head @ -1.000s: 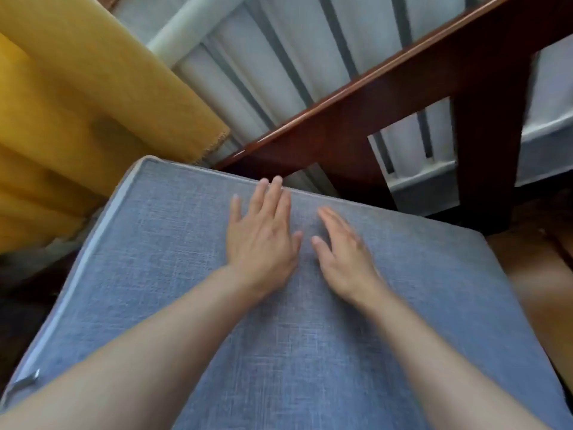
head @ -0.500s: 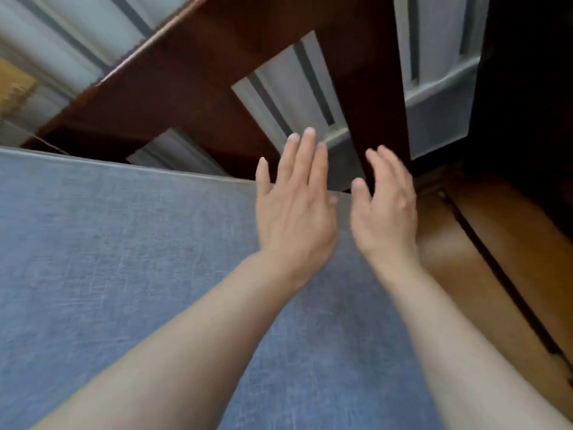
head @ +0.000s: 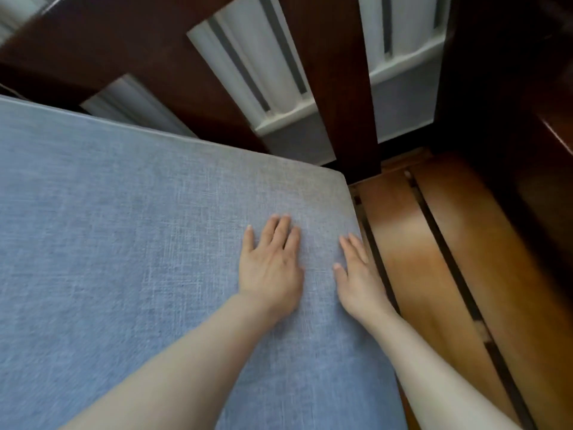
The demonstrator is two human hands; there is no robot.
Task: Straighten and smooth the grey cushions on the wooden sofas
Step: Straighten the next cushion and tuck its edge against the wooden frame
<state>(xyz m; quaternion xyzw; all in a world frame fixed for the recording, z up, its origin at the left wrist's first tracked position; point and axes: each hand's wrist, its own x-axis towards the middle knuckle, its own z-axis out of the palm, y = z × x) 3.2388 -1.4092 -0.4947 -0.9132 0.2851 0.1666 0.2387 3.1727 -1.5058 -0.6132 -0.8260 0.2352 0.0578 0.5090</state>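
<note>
A grey cushion [head: 130,231] with a coarse woven cover lies flat on the seat of a dark wooden sofa [head: 344,88], its far right corner close to an upright post of the frame. Bare orange-brown seat slats [head: 434,259] show just beside the cushion's right edge. Behind the frame stands a pale ribbed wall panel [head: 266,66]. A person's left hand [head: 273,268] rests palm down near that corner, fingers [head: 280,231] straight and close together, gripping nothing. The right hand [head: 359,280] lies flat along the cushion's right edge, fingers extended, likewise holding nothing. No label or writing can be read on the fabric.
</note>
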